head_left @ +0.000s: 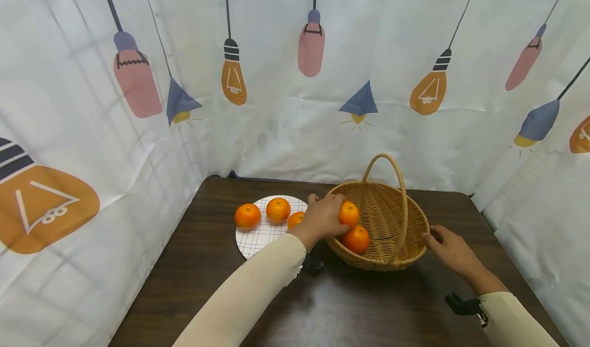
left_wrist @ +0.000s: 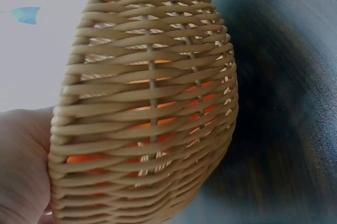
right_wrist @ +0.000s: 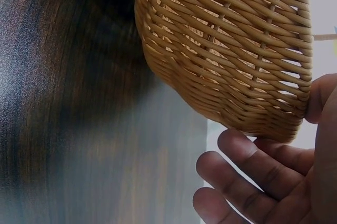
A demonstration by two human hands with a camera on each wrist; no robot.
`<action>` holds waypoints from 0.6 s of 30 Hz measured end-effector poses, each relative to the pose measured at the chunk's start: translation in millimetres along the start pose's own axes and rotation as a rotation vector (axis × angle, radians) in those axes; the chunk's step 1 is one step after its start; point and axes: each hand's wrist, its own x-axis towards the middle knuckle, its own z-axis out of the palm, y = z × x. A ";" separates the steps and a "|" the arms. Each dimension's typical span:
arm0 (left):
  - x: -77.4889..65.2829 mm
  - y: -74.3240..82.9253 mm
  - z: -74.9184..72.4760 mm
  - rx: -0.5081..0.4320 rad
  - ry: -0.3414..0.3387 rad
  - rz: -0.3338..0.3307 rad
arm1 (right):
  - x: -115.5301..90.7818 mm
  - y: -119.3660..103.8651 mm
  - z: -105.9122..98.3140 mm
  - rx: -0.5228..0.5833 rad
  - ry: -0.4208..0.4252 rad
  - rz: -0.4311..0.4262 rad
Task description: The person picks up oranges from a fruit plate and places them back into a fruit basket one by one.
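A wicker basket (head_left: 380, 219) with a tall arched handle stands on the dark wooden table. Over its left rim reaches my left hand (head_left: 320, 218), thumb and fingers about an orange (head_left: 349, 213) just inside. Beneath that one, a second orange (head_left: 356, 239) lies in the basket. Orange patches show through the weave (left_wrist: 152, 103) in the left wrist view, while the left hand's fingertips are hidden there. My right hand (head_left: 454, 249) pinches the basket's right rim between thumb and index finger; its other fingers (right_wrist: 231, 182) extend below the rim.
Left of the basket lies a round white plate (head_left: 251, 242) with a grid pattern. Three oranges show there: one at its left edge (head_left: 247, 216), one at the back (head_left: 278, 210), another partly behind the left hand (head_left: 295, 219). A printed white curtain (head_left: 286, 131) surrounds the table.
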 end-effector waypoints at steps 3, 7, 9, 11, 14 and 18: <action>1.0 3.3 1.3 0.054 0.002 0.004 | -0.5 0.2 -0.5 0.011 -0.006 0.000; 1.1 4.0 2.9 0.081 -0.006 -0.009 | -0.5 -1.6 -0.5 0.022 -0.011 0.001; 1.6 4.2 4.1 0.098 -0.016 -0.014 | -0.4 -1.8 -0.7 0.023 -0.013 -0.004; 1.8 5.3 4.6 0.111 -0.030 -0.018 | -0.5 -1.6 -0.4 0.024 -0.013 -0.006; 2.7 6.8 5.0 0.130 -0.056 -0.024 | -0.2 -0.2 0.4 0.023 -0.016 -0.010; 3.5 8.7 4.8 0.144 -0.094 -0.025 | -0.3 0.7 2.2 0.027 -0.015 -0.001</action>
